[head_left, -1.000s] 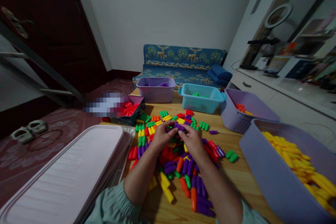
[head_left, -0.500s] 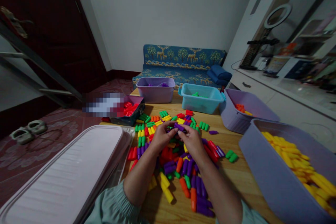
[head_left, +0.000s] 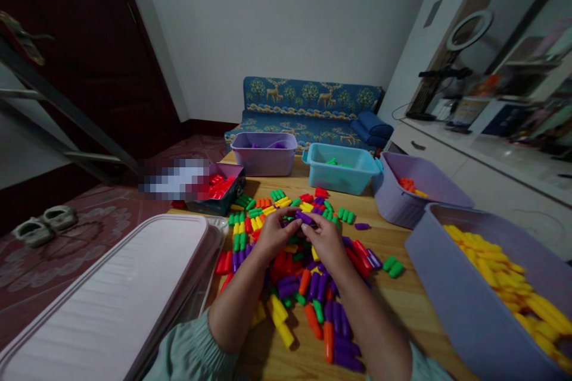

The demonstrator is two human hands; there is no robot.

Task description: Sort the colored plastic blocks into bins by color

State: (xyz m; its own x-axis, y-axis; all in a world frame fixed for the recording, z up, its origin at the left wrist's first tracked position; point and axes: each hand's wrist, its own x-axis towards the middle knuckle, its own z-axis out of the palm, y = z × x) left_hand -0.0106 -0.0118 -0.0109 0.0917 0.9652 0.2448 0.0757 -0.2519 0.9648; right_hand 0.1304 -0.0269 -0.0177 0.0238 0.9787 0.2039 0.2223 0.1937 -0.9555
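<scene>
A heap of coloured plastic capsule blocks point(head_left: 308, 286) in red, green, yellow, orange and purple covers the middle of a wooden table point(head_left: 415, 300). Above the heap my left hand point(head_left: 272, 233) and my right hand point(head_left: 325, 238) meet, fingers pinched together. Between their fingertips is a small purple block piece point(head_left: 304, 217), gripped from both ends. Both forearms reach up from the bottom edge, with pale green sleeves at the elbows.
A large lilac bin point(head_left: 451, 300) with yellow blocks stands at the right. Behind it are a lilac bin point(head_left: 393, 199) with orange blocks, a turquoise bin point(head_left: 342, 175) with green ones, a lilac bin point(head_left: 264, 158) and a dark box point(head_left: 218, 190) of red ones. A pink-lidded container point(head_left: 111, 292) lies left.
Both hands stay pinched on the purple piece; fingers shift only slightly. The view has drifted a little.
</scene>
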